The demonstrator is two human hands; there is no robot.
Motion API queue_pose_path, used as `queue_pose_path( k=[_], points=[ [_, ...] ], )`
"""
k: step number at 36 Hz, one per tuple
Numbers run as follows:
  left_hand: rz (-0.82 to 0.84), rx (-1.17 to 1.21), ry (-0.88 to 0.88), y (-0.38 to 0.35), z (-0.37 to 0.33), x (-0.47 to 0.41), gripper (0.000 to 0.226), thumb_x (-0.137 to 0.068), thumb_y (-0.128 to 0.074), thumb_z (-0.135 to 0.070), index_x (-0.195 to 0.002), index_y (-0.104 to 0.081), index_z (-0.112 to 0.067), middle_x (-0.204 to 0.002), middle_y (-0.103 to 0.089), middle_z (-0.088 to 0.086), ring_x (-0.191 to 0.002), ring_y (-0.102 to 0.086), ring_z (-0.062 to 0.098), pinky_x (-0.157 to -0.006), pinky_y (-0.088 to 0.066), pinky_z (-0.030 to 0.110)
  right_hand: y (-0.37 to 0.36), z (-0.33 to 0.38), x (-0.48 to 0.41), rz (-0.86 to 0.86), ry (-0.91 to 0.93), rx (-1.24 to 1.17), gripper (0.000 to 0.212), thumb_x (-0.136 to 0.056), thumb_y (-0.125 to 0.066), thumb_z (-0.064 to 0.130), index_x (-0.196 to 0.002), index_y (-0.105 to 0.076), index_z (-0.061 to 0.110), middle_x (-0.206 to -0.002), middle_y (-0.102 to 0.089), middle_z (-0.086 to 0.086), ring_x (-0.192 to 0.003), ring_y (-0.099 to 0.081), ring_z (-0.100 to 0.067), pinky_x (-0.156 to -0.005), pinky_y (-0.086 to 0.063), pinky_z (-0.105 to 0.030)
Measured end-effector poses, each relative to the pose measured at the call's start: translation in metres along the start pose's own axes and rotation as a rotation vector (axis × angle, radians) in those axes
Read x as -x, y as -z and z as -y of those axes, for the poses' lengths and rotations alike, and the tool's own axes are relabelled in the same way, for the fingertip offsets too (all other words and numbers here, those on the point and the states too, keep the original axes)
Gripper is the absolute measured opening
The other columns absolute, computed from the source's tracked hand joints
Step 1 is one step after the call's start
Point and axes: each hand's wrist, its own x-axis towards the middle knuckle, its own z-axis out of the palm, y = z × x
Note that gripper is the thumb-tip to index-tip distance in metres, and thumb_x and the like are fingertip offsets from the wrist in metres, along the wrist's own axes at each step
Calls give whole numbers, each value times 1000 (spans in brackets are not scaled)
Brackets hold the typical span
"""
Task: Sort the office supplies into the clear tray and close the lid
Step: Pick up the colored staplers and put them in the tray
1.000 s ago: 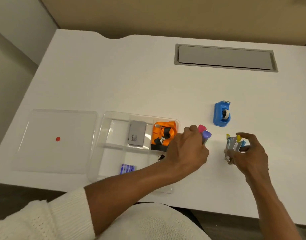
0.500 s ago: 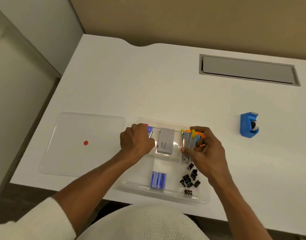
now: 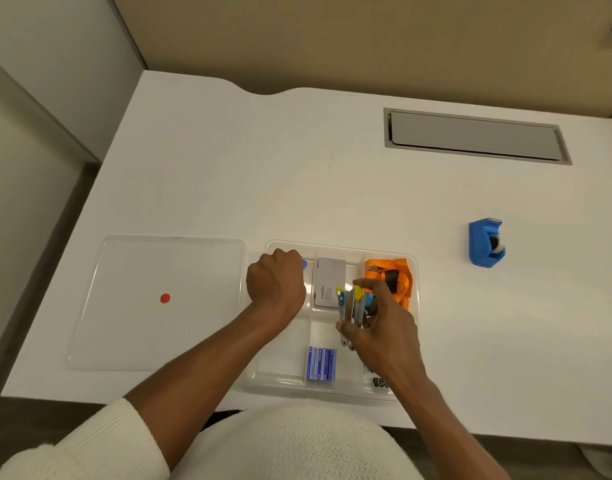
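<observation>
**Both hands over the clear tray**

At the desk's front edge I see the clear tray, and both hands are over it. My left hand is a closed fist at the tray's far left corner, with a bit of blue showing past the knuckles; what it grips I cannot tell. My right hand pinches a bundle of small staplers upright above the tray's middle. In the tray lie a grey card case, an orange lanyard at the far right corner, and blue batteries near the front wall. The lid lies flat just left of the tray. The blue tape dispenser sits well apart toward the desk's right edge.
</observation>
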Motion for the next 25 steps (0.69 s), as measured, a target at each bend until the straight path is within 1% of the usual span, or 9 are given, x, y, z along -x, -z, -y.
queue_pose_path(
  k=[4,8,12,14,15,18,19,21,25],
  points=[
    [-81,44,13,-5,15,2,14,-97,-68,-29,-107,-68,-18,-103,-73,4,-90,-68,23,-67,-38,30,-12,7,-5,7,12,19,68,-81,-84,29,-138,-46,32,-117,-71,3,-85,-70,-14,-72,-57,-26],
    [-122,98,10,-12,11,-2,42,-95,-67,-51,-113,-63,-13,-101,-73,5,-81,-66,20,-65,-38,30,-21,19,-12,-3,62,78,68,-80,-84,33,-137,-46,32,-117,-73,2,-85,-73,-17,-76,-62,-33],
    [-270,0,-10,-14,0,-8,56,-83,-81,-48,-113,-57,-7,-95,-68,11,-81,-66,25,-65,-44,35,-27,29,-18,-3,81,106,69,-79,-85,36,-135,-46,31,-117,-72,2,-86,-69,-15,-79,-57,-32],
    [-384,-30,-16,-16,1,-11,68,-70,-88,-50,-111,-56,-6,-106,-65,16,-93,-62,29,-79,-49,40,-29,31,-20,-2,82,105,67,-79,-85,36,-134,-47,30,-116,-72,3,-82,-63,-11,-77,-53,-28],
    [-391,-34,3,-18,2,-12,80,-67,-88,-55,-119,-54,-5,-121,-62,20,-107,-61,34,-90,-49,44,-30,32,-21,-2,82,103,66,-79,-84,37,-134,-47,30,-116,-72,3,-81,-61,-11,-77,-53,-28],
    [-242,-5,77,-27,5,-14,116,-75,-76,-67,-157,-24,-3,-167,-20,26,-151,-33,43,-118,-35,55,-32,31,-21,-3,64,99,68,-79,-84,37,-135,-47,30,-116,-72,1,-84,-67,-15,-82,-57,-33],
    [-199,33,87,-29,6,-15,121,-79,-72,-68,-161,-12,-4,-171,-8,25,-156,-24,43,-120,-33,55,-33,30,-21,-3,59,96,69,-79,-85,37,-135,-46,30,-115,-72,1,-85,-69,-16,-82,-57,-33],
    [-157,147,101,-33,7,-16,120,-83,-72,-63,-163,-3,-5,-173,0,21,-157,-21,42,-117,-40,52,-35,28,-21,0,56,90,70,-78,-85,36,-135,-46,30,-114,-73,1,-85,-71,-16,-81,-58,-32],
    [-156,262,72,-34,4,-16,104,-83,-81,-35,-159,-18,-6,-168,-19,18,-147,-40,36,-97,-57,38,-38,26,-21,3,43,90,71,-78,-85,37,-136,-45,31,-118,-72,0,-92,-73,-19,-84,-59,-34]
  ],
)
